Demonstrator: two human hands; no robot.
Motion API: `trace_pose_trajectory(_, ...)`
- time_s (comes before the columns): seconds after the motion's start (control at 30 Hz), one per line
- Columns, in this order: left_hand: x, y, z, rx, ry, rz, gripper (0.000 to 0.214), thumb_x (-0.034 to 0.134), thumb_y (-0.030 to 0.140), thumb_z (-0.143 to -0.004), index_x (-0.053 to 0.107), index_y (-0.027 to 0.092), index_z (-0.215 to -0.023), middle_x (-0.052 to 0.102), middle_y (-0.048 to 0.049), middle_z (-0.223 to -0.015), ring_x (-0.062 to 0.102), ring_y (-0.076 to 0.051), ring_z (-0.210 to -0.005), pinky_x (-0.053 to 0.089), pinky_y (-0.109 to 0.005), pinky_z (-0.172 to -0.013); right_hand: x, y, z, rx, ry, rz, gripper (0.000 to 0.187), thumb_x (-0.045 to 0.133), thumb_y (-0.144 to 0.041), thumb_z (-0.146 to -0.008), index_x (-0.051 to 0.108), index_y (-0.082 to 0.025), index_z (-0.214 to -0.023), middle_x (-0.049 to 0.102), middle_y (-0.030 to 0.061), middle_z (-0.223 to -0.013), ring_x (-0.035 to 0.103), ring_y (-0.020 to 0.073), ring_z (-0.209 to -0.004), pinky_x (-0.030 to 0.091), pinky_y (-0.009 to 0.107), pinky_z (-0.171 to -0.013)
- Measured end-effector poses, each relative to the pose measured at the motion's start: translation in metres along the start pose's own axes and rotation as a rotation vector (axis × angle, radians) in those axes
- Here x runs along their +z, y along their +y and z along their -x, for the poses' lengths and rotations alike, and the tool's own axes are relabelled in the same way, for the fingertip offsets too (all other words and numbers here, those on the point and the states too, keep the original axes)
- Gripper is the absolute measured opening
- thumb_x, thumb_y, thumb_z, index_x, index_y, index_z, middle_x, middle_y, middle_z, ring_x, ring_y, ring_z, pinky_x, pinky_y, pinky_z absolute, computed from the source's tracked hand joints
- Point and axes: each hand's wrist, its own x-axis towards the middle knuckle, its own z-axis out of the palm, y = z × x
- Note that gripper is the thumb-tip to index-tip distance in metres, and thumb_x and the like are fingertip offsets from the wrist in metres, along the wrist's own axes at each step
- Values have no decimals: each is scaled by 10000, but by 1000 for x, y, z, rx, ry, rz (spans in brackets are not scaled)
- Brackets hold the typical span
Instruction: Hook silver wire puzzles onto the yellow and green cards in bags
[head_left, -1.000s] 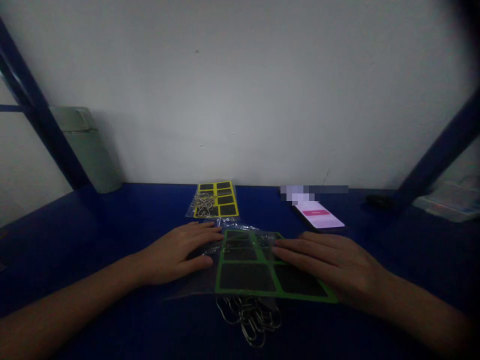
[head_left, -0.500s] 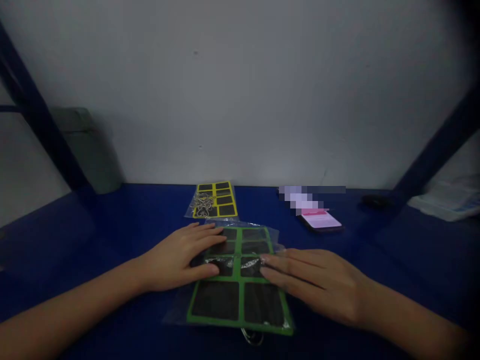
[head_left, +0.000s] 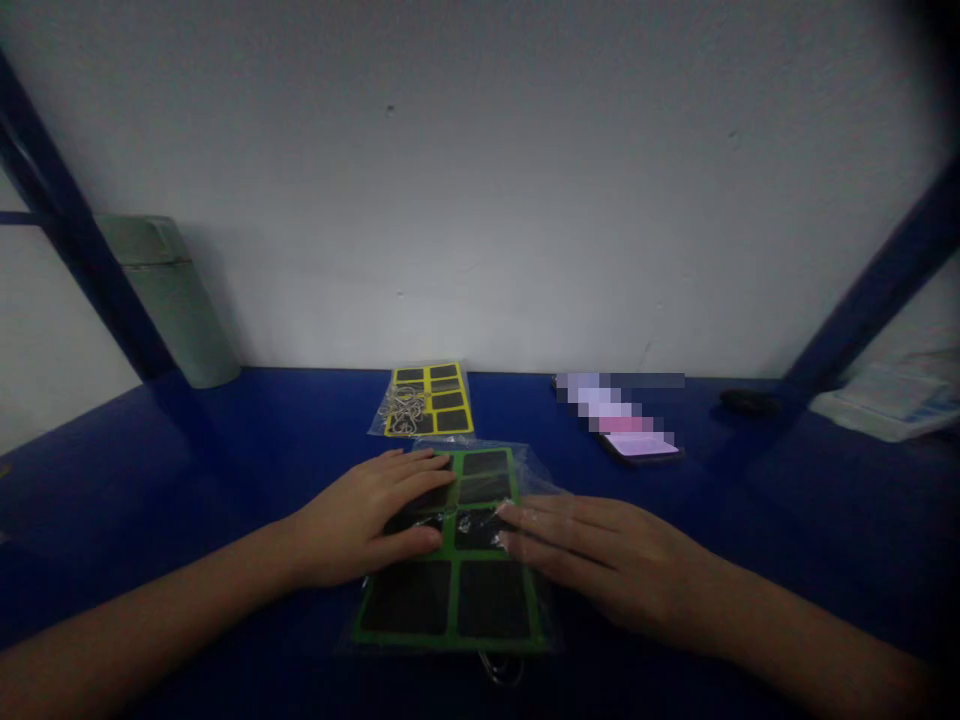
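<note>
The green-framed black sheet (head_left: 409, 598) in its clear plastic bag (head_left: 541, 610) has shifted left, well forward of the blue table's (head_left: 187, 450) back edge, under the flat, spread left hand (head_left: 367, 520) and the flat, close-fingered right hand (head_left: 600, 555).

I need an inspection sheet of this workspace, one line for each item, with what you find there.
Surface: dark blue table.
Work items: green-framed black sheet in a clear plastic bag; metal wire loops showing at its near edge.
Clutter: bagged yellow-framed sheet, phone, black object, pale packet.
Hands: left hand and right hand both lie open on the bag.
Cables: nothing seen.
Surroundings: white wall, blue shelf upright, pale green bottle.
</note>
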Motion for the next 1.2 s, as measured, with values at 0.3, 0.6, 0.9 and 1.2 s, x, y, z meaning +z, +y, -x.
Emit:
trace_pose_trajectory(0.3, 3, -12, 2, -9, 27, -53, 426, 335, 438, -870, 354, 239, -1247, 354, -43, -1330, 330, -208, -1210, 273, -399, -993, 0, 10, 12, 103, 68, -65, 341, 408, -43, -802, 507, -128, -1117, 609, 91, -1068, 564, 161, -960, 490, 304, -791)
trace_pose_trajectory(0.6, 11, -34, 5, -98, 136, -77, 374, 273, 373, -902, 412, 201, -1203, 439, -40, -1268, 396, -177, -1160, 322, -342, -967, -12, -9, 3, 238, -9, -617, 257, 558, -197, -766, 557, -160, -1020, 643, 43, -929, 563, 121, -879, 465, 253, -758)
trace_pose_trajectory(0.9, 14, -35, 5, -97, 130, -95, 370, 278, 369, -900, 408, 207, -1207, 441, -32, -1267, 395, -174, -1161, 323, -335, -967, -6, 0, 9, 297, -190, -562, 224, 461, -173, -828, 586, -195, -1012, 638, 27, -867, 573, 107, -780, 457, 228, -678)
trace_pose_trajectory(1.2, 15, -34, 7, -99, 121, -115, 378, 276, 383, -899, 410, 208, -1207, 440, -28, -1268, 392, -169, -1163, 319, -329, -970, -1, 10, 15, 789, 16, -670, 180, 562, -266, -744, 635, -232, -905, 680, 18, -835, 633, 155, -729, 528, 282, -615)
